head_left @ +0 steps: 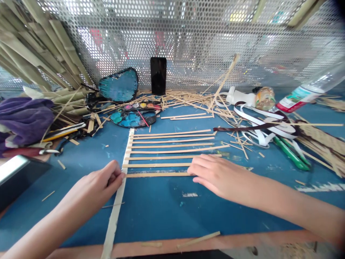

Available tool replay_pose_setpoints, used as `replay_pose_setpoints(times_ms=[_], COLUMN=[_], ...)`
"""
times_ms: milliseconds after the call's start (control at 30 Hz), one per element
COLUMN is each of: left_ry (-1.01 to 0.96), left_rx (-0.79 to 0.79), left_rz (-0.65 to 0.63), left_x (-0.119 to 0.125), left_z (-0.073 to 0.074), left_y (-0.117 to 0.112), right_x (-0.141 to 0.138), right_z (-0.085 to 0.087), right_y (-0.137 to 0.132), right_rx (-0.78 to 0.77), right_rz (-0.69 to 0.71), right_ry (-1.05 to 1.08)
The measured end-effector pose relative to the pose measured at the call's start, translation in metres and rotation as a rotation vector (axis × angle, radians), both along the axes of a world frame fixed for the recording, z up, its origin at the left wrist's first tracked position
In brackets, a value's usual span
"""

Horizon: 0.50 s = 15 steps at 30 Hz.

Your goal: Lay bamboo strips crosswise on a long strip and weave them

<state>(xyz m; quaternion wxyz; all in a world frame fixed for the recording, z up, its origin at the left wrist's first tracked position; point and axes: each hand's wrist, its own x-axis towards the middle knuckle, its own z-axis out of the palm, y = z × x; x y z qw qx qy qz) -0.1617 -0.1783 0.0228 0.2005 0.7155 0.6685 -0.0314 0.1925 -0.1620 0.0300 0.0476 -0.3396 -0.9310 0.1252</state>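
Several thin bamboo strips (172, 146) lie side by side on the blue table, their left ends on a pale strip of tape (118, 201). At the nearest bamboo strip (159, 175), my left hand (107, 180) is closed with thumb and forefinger pinching its left end over the tape. My right hand (212, 172) rests at the right end of the same strip, fingers bent together and pressed onto it. Its fingertips also cover part of the strip just behind. What lies under the right palm is hidden.
A black phone (158, 75) stands against the perforated metal screen. Behind the strips are a paint palette (134, 115) and a heap of bamboo slivers (185, 99). White ribbon (260, 138), a green cutter (292, 153) and a plastic bottle (307, 93) lie right; purple cloth (25, 111) lies left.
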Motion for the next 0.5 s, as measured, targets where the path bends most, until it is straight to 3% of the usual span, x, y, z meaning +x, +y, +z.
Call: replay_pose_setpoints(times_ms=[133,267,333,400,500], left_ry=[0.007,0.072,0.093,0.082,0.034], left_rx=[-0.019,0.033,0.160,0.275,0.321], left_rz=[-0.016,-0.043,-0.143,-0.319,-0.509], left_x=[-0.002,-0.002,0.000,0.004,0.008], left_z=[0.001,0.003,0.003,0.003,0.005], left_y=[0.003,0.001,-0.003,-0.009,-0.015], right_x=[0.003,0.002,0.001,-0.001,-0.003], right_z=[-0.015,-0.018,-0.016,-0.014,-0.010], right_y=[-0.003,-0.004,-0.005,-0.006,-0.009], right_rx=[-0.202,-0.229,-0.224,-0.221,-0.219], right_rz=[-0.060,-0.111,-0.135,-0.141,-0.148], right_ry=[0.079,0.151,0.147,0.126,0.079])
